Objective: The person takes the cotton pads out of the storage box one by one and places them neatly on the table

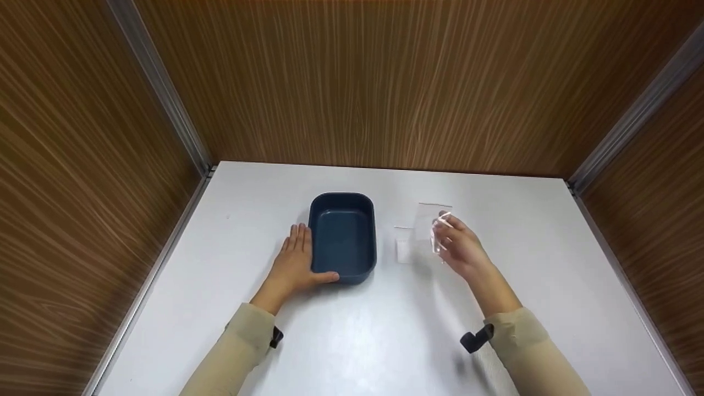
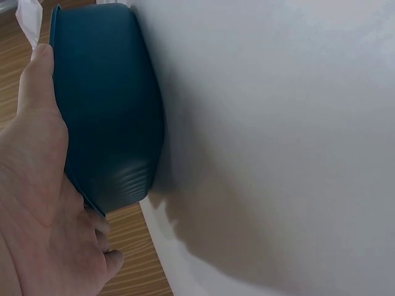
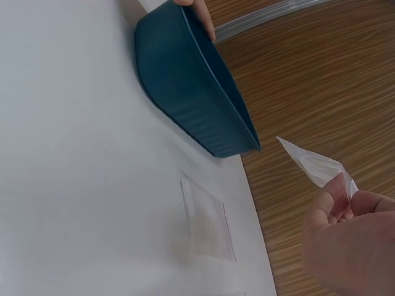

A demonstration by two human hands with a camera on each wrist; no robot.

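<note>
A dark blue rectangular plastic bin [image 1: 344, 239] stands upright on the white table. My left hand [image 1: 295, 264] rests against its left side with straight fingers, the thumb reaching along the near rim. In the left wrist view, the palm of the left hand [image 2: 43, 185] lies along the edge of the bin [image 2: 108, 105]. My right hand [image 1: 462, 247] is raised to the right of the bin and pinches a small clear plastic bag [image 1: 438, 236]. The right wrist view shows this bag [image 3: 318, 165] between thumb and fingers. What it contains is hard to make out.
Between bin and right hand, a small clear bag [image 1: 404, 250] with a whitish lower part lies on the table [image 1: 352, 341]. Beside it lies another clear bag [image 1: 429, 217], partly behind the held one. Wood-grain panels [image 1: 357, 82] enclose the table's back and sides.
</note>
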